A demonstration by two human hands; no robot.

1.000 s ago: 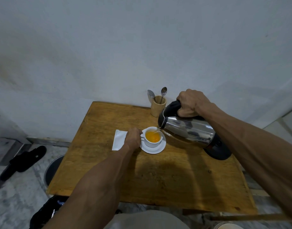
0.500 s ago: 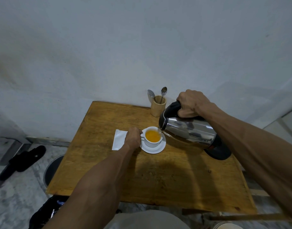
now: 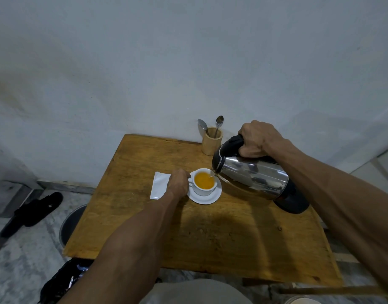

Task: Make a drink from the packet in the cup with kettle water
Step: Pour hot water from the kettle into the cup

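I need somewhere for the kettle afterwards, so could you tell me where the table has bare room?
The near half of the table, this side of the saucer, is bare, as is the far left corner behind the packet. It is crowded around the cup, kettle and spoon holder.

two bare forearms, no sleeves, left hand (image 3: 178, 181), right hand (image 3: 258, 139), beige trousers (image 3: 195, 291)
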